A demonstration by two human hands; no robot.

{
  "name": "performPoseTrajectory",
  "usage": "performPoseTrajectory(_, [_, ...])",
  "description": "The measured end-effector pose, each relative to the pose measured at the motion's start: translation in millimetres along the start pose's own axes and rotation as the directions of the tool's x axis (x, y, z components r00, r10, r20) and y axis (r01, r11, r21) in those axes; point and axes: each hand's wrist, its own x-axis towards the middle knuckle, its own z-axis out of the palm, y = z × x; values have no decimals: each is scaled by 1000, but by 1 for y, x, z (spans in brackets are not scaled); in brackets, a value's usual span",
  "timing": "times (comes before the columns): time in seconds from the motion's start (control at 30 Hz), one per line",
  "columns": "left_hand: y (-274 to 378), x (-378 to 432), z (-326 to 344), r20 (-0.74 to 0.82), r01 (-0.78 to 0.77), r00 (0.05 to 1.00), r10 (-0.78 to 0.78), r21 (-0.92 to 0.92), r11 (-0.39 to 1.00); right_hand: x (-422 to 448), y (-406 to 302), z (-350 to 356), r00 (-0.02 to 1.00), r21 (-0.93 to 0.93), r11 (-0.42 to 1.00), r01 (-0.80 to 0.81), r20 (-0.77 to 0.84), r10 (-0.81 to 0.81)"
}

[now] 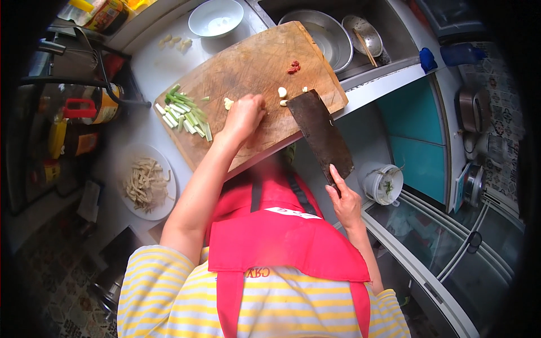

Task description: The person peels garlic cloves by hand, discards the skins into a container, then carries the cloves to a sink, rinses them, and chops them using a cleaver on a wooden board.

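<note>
My right hand (347, 202) grips the handle of a dark cleaver (323, 133), whose far end lies over the front edge of a wooden cutting board (249, 59). My left hand (245, 118) is over the board with its fingers curled; whether anything is in them is hidden. Just left of those fingers lies crushed garlic (228, 103). Whole garlic cloves (282, 92) sit near the cleaver's tip. Chopped red chilli (293, 66) is in a small heap toward the far right. Cut scallion lengths (186, 112) are piled at the board's left end.
A white plate (171, 198) of pale strips stands left of the board. Behind are a white bowl (216, 19) and loose garlic cloves (175, 42). A metal basin (334, 46) sits in the sink. Below right hangs a white bucket (374, 190). Bottles (76, 139) line the left.
</note>
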Motion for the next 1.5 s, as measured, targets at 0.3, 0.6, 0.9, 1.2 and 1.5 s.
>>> performPoseTrajectory(0.3, [-14, -55, -11, -191, -118, 976, 104, -67, 991, 29, -21, 39, 860, -69, 948, 309, -405, -310])
performPoseTrajectory(0.6, [-12, -81, -40, -405, -65, 914, -35, -231, 971, 41, -8, 74, 995, -87, 991, 100, 6, -100])
performPoseTrajectory(0.9, [-29, -98, -37, -67, 274, 860, -507, -776, 567, 24, -38, 34, 813, 800, 268, -537, 576, -91])
performPoseTrajectory(1.2, [-7, -48, -30, -179, 113, 932, -314, -680, 724, 16, -40, 31, 845, 846, 125, -518, 529, -75])
performPoseTrajectory(1.5, [9, -2, -23, 27, 271, 933, -359, -710, 650, 25, -13, 0, 898, 830, 356, -429, 436, 63])
